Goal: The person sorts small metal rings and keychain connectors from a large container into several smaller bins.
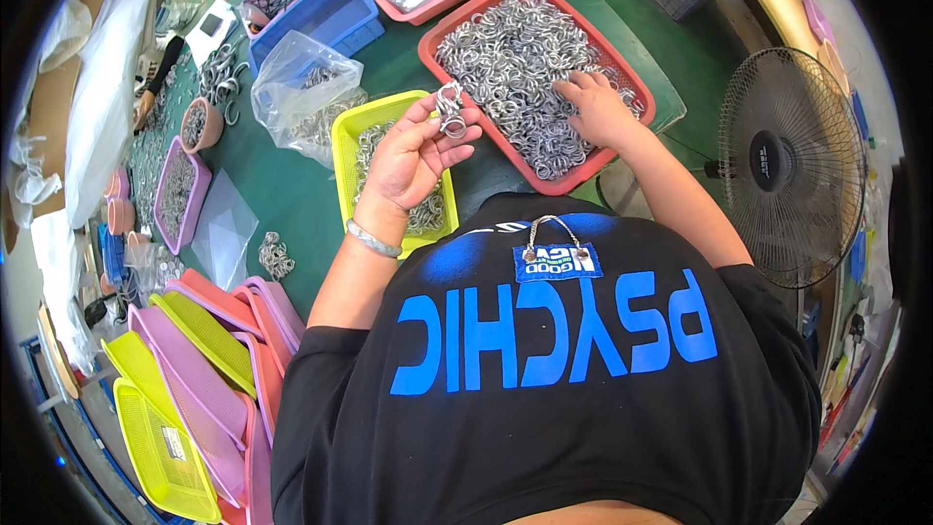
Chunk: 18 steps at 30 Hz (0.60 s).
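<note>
Between the thumb and fingers of my left hand [413,156] is a small bunch of shiny metal rings [450,109]. This hand is above a yellow-green basket [342,151], which has more metal rings inside. To the right, my right hand [601,114] reaches into a red basket [428,47] heaped with silvery metal rings [515,63]. Its fingers are apart and touch the heap, and I see nothing gripped in them. The fingertips are partly lost among the rings.
A clear plastic bag [296,92] with rings lies left of the yellow-green basket. Behind stand a blue bin [335,15] and a pink tray [428,5]. Stacked baskets [194,369] lean at the lower left. A black fan [792,165] stands at right.
</note>
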Each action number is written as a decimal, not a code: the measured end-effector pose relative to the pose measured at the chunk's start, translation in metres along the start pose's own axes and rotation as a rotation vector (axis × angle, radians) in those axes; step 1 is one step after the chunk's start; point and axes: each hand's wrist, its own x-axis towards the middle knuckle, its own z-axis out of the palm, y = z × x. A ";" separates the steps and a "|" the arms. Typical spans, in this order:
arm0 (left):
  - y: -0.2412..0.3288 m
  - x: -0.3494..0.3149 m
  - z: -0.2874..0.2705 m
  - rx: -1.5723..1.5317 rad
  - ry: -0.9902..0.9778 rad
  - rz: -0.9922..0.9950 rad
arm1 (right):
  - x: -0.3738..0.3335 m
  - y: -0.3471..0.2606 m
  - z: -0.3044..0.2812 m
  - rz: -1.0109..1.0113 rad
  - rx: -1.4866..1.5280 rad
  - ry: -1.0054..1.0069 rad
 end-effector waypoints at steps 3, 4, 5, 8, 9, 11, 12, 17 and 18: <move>0.001 -0.006 -0.006 0.001 0.038 0.014 | 0.001 0.001 -0.010 0.007 0.059 -0.055; 0.002 -0.008 -0.009 0.007 0.055 0.017 | 0.003 0.006 -0.004 0.023 0.128 -0.022; 0.003 -0.011 -0.012 0.013 0.071 0.020 | 0.005 0.007 -0.003 0.013 0.141 -0.018; 0.005 -0.022 -0.032 0.132 0.214 0.046 | 0.006 0.010 -0.006 0.005 0.178 -0.010; 0.004 -0.025 -0.041 0.179 0.270 0.053 | 0.006 0.013 -0.006 0.013 0.195 0.003; -0.003 -0.031 -0.059 0.473 0.486 0.043 | 0.008 0.015 -0.008 0.025 0.235 0.030; -0.006 -0.033 -0.063 0.623 0.590 0.039 | 0.009 0.017 -0.009 0.036 0.264 0.058; -0.016 -0.032 -0.062 1.536 0.759 0.266 | 0.008 0.031 -0.013 0.135 0.656 0.079; -0.015 -0.028 -0.055 1.597 0.753 0.320 | 0.009 0.030 -0.019 0.220 0.833 0.017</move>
